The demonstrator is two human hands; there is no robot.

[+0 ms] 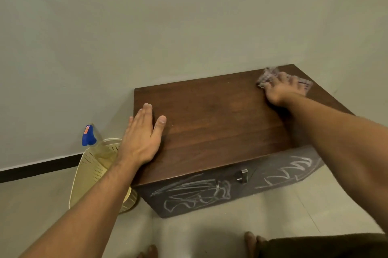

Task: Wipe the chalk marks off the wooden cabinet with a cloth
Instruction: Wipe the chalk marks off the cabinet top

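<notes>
Left hand (140,138) rests flat on grained wooden cabinet (220,123).

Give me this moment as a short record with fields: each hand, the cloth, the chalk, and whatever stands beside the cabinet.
left hand: flat, fingers straight, resting on the cabinet top near its left edge
right hand: spread on the cloth, pressing it at the far right corner of the top
top surface: no chalk visible
chalk marks: white scribbles across the dark front face, on both sides of the metal handle
beside cabinet: cream perforated basket on the floor at left, a spray bottle with a blue head standing in it
</notes>
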